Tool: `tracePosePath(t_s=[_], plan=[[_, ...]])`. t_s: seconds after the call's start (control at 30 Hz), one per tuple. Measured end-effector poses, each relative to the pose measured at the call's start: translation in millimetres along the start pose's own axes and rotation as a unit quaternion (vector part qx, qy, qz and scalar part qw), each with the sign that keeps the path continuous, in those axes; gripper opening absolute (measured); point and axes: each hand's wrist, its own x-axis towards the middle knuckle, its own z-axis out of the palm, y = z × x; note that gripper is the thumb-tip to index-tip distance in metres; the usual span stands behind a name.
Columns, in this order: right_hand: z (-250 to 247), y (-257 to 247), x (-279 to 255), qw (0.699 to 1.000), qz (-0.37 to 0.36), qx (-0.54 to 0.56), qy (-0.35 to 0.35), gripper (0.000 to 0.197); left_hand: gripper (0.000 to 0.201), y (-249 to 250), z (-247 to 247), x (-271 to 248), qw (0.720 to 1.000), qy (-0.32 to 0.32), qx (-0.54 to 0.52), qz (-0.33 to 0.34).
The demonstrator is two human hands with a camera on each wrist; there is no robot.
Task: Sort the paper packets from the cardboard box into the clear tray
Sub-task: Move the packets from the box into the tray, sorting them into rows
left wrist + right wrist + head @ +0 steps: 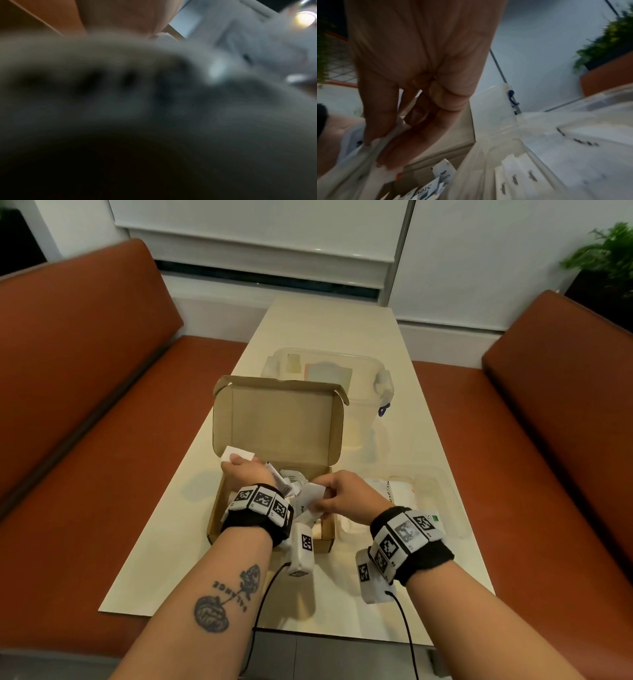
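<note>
An open cardboard box (274, 422) with its lid upright stands mid-table and holds several white paper packets (291, 479). My left hand (239, 469) is over the box's left side and pinches a white packet (236, 455). At the box's right wall my right hand (337, 494) grips a bunch of white packets (313, 498), the same packets (368, 159) showing between thumb and fingers in the right wrist view. The clear tray (442, 494) lies right of the box with packets (513, 175) stacked in it. The left wrist view is a blur.
A clear lidded container (363, 378) with a blue latch stands behind the box. Orange benches (85, 371) flank the narrow cream table (325, 326). A plant (606, 254) is at the far right. Cables run from both wrist cameras off the near edge.
</note>
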Motion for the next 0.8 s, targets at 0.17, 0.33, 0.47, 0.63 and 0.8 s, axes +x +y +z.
tracePosePath(t_s=[0.17, 0.33, 0.47, 0.63, 0.8], plan=[[7, -7, 7, 0.994, -0.026, -0.104, 0.005, 0.019, 0.034, -3, 9, -10, 0.998, -0.038, -0.044, 0.010], [9, -5, 7, 0.990, -0.040, -0.124, 0.055, 0.017, 0.033, -2, 16, -19, 0.990, -0.101, -0.095, 0.020], [8, -6, 6, 0.991, -0.029, -0.111, 0.073, 0.018, 0.032, -6, 15, -17, 0.987, -0.131, -0.089, 0.019], [8, -6, 5, 0.992, -0.018, -0.106, 0.074, 0.017, 0.029, -8, 11, -17, 0.974, -0.211, -0.077, -0.029], [2, -4, 3, 0.992, -0.006, -0.096, 0.078, 0.016, 0.018, -12, 1, -11, 0.962, -0.268, -0.034, -0.034]])
